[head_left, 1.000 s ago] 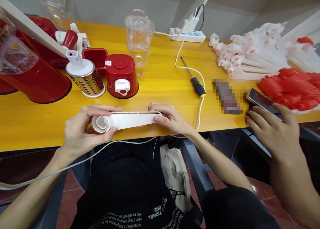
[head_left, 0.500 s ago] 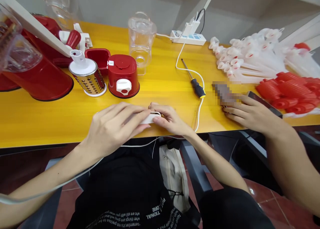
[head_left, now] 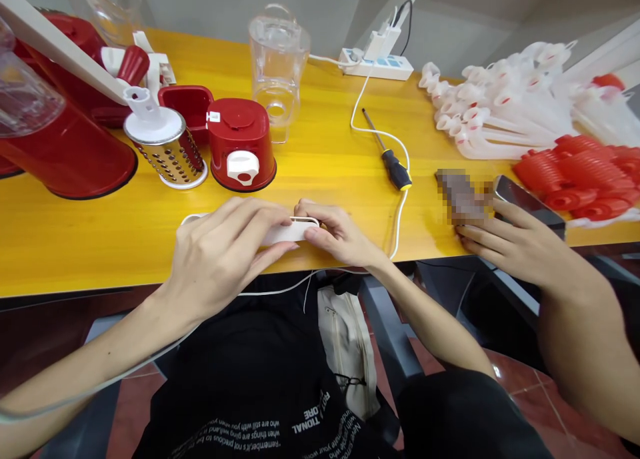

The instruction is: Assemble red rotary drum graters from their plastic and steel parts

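A long white plastic handle part (head_left: 293, 232) lies flat on the yellow table (head_left: 75, 232) near its front edge. My left hand (head_left: 220, 252) lies over its middle, fingers curled down onto it and hiding most of it. My right hand (head_left: 337, 235) pinches its right end between thumb and fingers. Only the right tip and a bit of the left end show.
Behind stand a red housing (head_left: 240, 145), a steel grater drum (head_left: 163, 145), a clear jug (head_left: 277, 59) and a large red appliance (head_left: 65, 145). A screwdriver (head_left: 393, 162), white cable and power strip (head_left: 375, 62) lie mid-table. Another person's hand (head_left: 515, 242) rests by a phone (head_left: 525, 202); white parts (head_left: 510, 99) and red parts (head_left: 575, 179) are piled right.
My left hand left the part's round left end and slid right to cover its middle. The other person's hand moved left, off the phone, toward the table edge.
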Action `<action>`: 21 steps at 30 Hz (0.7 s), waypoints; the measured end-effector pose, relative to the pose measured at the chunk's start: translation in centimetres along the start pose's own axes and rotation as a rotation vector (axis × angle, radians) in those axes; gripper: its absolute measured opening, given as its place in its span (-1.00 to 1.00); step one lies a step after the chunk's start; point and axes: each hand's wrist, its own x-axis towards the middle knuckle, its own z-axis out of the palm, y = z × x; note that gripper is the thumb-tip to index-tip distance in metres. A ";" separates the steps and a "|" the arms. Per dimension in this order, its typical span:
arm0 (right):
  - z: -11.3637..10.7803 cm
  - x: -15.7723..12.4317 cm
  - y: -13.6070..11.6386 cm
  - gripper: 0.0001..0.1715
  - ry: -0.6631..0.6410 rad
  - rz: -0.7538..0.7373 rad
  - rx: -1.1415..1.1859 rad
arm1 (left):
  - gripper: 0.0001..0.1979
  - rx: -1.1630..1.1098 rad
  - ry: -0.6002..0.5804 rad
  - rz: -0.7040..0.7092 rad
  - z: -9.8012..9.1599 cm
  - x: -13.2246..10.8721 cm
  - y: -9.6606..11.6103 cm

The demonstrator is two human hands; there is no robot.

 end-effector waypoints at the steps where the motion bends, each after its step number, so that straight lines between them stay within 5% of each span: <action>1: 0.0 0.0 0.0 -0.56 0.003 -0.007 -0.006 | -0.77 0.007 -0.006 -0.007 -0.1 0.0 0.0; 21: 0.1 0.0 -0.1 -0.40 0.008 -0.032 -0.009 | -0.71 -0.109 -0.045 -0.118 -0.3 0.4 -0.8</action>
